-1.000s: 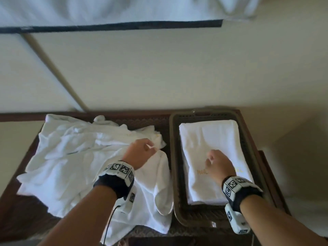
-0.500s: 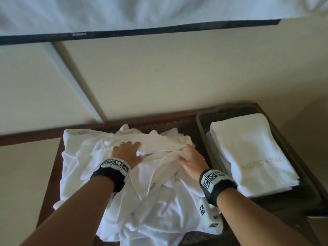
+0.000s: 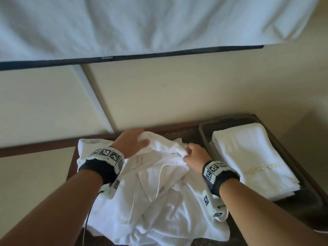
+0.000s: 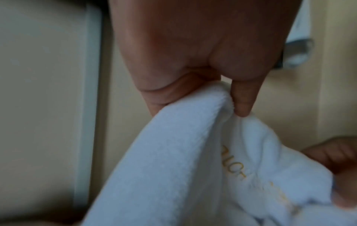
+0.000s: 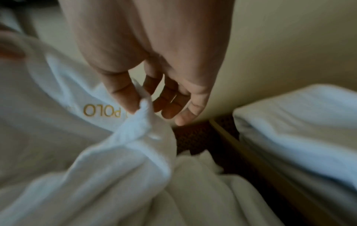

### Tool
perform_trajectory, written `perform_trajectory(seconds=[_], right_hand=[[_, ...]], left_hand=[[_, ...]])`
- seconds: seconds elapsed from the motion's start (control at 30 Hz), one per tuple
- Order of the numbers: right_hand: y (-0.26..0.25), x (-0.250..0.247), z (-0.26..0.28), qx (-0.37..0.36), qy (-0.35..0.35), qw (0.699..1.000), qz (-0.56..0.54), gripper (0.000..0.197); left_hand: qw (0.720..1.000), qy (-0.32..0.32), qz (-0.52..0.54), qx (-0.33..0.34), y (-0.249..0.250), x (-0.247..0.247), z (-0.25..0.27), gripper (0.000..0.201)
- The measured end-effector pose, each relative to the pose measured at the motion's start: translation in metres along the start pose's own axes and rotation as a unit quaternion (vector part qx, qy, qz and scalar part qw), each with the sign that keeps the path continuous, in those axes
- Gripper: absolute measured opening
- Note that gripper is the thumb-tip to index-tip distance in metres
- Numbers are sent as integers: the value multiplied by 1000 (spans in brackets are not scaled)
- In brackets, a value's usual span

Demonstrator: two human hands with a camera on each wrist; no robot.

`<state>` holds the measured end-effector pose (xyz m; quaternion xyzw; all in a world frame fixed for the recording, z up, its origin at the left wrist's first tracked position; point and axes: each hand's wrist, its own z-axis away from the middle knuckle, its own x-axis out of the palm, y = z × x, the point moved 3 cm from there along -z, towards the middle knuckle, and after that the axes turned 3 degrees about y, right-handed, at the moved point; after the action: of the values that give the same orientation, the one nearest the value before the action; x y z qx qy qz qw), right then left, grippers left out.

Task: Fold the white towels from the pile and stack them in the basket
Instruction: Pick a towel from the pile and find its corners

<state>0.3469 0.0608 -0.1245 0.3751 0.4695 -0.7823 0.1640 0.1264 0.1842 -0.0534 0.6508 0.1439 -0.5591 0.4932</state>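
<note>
A loose pile of white towels [image 3: 150,201] lies on the dark table, left of the brown basket [image 3: 204,128]. My left hand [image 3: 134,141] pinches the far edge of the top towel [image 4: 193,160], thumb against fingers. My right hand [image 3: 192,153] pinches another bit of the same towel [image 5: 139,122] between thumb and forefinger, its other fingers loose. Gold lettering shows on the towel between the hands. Folded white towels [image 3: 248,160] with gold lettering lie stacked in the basket.
The dark wooden table [image 3: 71,167] stands against a cream wall [image 3: 177,95]. A white sheet [image 3: 142,23] hangs over a black edge above. The basket's near end [image 3: 301,208] holds no towel.
My right hand left the folded stack in the basket and came over to the pile. Both hands went from lying on the pile to pinching the top towel's far edge and lifting it slightly.
</note>
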Motion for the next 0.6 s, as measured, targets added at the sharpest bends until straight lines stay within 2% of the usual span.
perform_trajectory(seconds=[0.17, 0.3, 0.43, 0.6], right_hand=[[-59, -62, 29, -83, 91, 990, -74, 11], [-109, -112, 64, -186, 119, 973, -61, 16], [-150, -152, 103, -266, 133, 955, 4, 10], [-188, -181, 154, -319, 172, 932, 0, 9]], left_hand=[[990, 133, 10, 38, 57, -111, 53, 20], [971, 234, -25, 29, 94, -180, 112, 16], [948, 312, -66, 9, 112, -229, 176, 18], [926, 364, -93, -13, 121, -266, 246, 20]])
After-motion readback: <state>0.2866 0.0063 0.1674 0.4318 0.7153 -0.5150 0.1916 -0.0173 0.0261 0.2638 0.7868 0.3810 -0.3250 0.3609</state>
